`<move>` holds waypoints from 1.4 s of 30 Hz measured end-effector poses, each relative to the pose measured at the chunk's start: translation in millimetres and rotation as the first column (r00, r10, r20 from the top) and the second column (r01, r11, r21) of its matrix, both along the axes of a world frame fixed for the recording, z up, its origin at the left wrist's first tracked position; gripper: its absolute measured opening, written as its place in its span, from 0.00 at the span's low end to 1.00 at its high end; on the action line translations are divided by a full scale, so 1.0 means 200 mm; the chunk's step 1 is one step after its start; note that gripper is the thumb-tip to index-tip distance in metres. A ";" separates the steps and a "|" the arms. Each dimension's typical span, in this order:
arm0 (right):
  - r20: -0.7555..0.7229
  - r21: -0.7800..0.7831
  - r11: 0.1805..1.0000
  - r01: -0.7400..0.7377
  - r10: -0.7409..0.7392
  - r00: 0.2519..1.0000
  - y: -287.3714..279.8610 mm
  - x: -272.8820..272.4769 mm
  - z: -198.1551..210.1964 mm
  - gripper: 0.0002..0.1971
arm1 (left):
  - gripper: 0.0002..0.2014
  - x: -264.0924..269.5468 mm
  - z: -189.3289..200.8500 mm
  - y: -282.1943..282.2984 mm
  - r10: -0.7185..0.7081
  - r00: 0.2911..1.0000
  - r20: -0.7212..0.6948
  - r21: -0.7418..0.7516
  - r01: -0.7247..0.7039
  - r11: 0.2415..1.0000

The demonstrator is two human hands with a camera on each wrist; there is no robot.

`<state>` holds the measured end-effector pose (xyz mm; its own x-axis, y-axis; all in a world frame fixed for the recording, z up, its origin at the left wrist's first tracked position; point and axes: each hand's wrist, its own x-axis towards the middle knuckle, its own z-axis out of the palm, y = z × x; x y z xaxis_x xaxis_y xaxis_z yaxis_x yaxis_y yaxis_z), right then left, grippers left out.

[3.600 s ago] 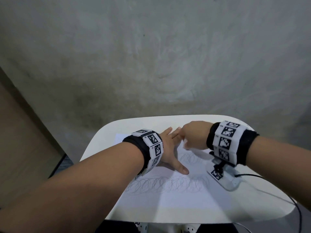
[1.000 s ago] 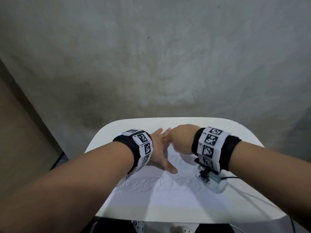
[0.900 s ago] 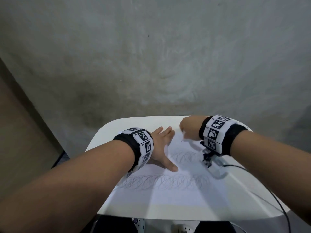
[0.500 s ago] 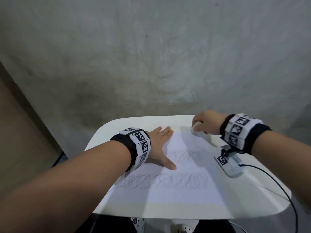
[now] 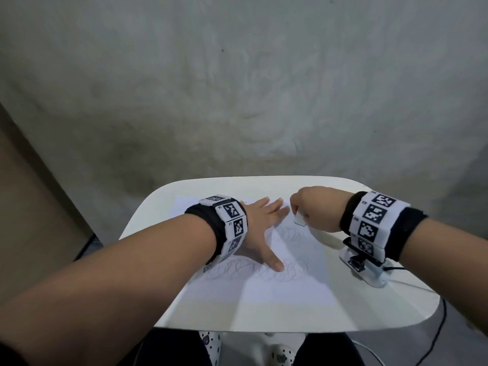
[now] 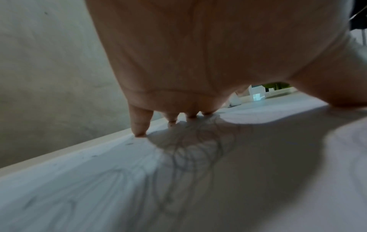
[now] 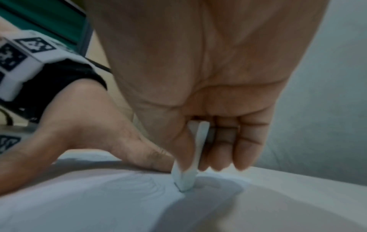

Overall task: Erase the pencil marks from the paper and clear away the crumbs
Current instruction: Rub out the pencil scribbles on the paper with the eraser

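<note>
A white sheet of paper (image 5: 285, 289) lies on the small white table (image 5: 211, 315), with looping pencil scribbles (image 5: 287, 270) across its middle and a fainter patch (image 5: 291, 233) higher up. My left hand (image 5: 264, 228) lies flat on the paper with fingers spread, thumb out toward the scribbles; its fingertips (image 6: 139, 131) press the sheet near the far edge. My right hand (image 5: 314, 210) pinches a white eraser (image 5: 299, 219) between thumb and fingers. The eraser's (image 7: 186, 177) lower corner touches the paper just right of the left hand's (image 7: 95, 141) fingers.
A small white device (image 5: 369, 270) with a black cable (image 5: 443, 315) sits on the table under my right wrist. A grey wall (image 5: 237, 88) rises right behind the table's far edge. A brown panel (image 5: 26, 207) stands at the left.
My right hand with the eraser swung out to the right, off the far right corner of the paper, and has come back left next to my left fingertips. The left hand stayed flat on the sheet.
</note>
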<state>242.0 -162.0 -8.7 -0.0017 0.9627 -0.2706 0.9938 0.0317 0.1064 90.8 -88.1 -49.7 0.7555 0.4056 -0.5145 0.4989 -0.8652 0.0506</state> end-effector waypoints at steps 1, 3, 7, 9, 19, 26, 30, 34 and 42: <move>0.020 -0.031 0.999 0.016 -0.015 1.000 0.00 -0.01 0.00 0.11 | 0.66 -0.01 -0.01 0.01 0.004 1.000 0.005 0.003 -0.004 1.000; 0.071 -0.073 0.997 0.032 -0.027 0.997 0.00 -0.03 0.00 0.12 | 0.67 -0.01 -0.03 0.02 0.012 1.000 0.012 0.008 -0.012 1.000; 0.013 -0.077 0.997 -0.015 0.016 1.000 -0.04 -0.10 0.00 0.10 | 0.66 -0.01 -0.01 0.00 0.008 1.000 0.024 -0.002 -0.007 1.000; -0.058 -0.087 0.993 -0.083 0.078 0.995 -0.10 -0.13 0.00 0.03 | 0.65 -0.01 0.00 0.00 0.019 0.999 0.034 -0.022 -0.019 1.000; -0.117 -0.190 0.977 -0.098 0.076 0.990 -0.11 -0.10 0.02 0.03 | 0.66 0.00 0.01 -0.01 0.022 1.000 0.018 -0.009 -0.021 1.000; -0.038 -0.138 0.984 -0.109 0.105 0.994 -0.14 -0.13 -0.04 0.04 | 0.66 0.00 0.01 -0.02 0.035 0.999 0.002 -0.007 -0.035 0.999; -0.043 -0.147 0.988 0.045 -0.052 0.998 -0.08 -0.02 0.04 0.01 | 0.66 0.00 0.00 -0.01 0.019 1.000 -0.001 0.006 -0.019 1.000; -0.012 -0.130 0.989 -0.067 0.066 0.998 -0.09 -0.11 -0.04 0.07 | 0.67 -0.01 0.00 -0.01 0.027 1.000 0.011 -0.008 -0.027 1.000; 0.049 -0.122 0.992 -0.023 0.030 0.998 -0.05 -0.10 0.02 0.03 | 0.66 0.00 0.02 -0.02 0.024 1.000 -0.007 -0.013 -0.024 1.000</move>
<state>222.3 -171.2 -5.0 -0.0102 0.9224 -0.3861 0.9860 0.0737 0.1499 90.6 -91.5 -44.8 0.7419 0.4168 -0.5253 0.5200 -0.8522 0.0582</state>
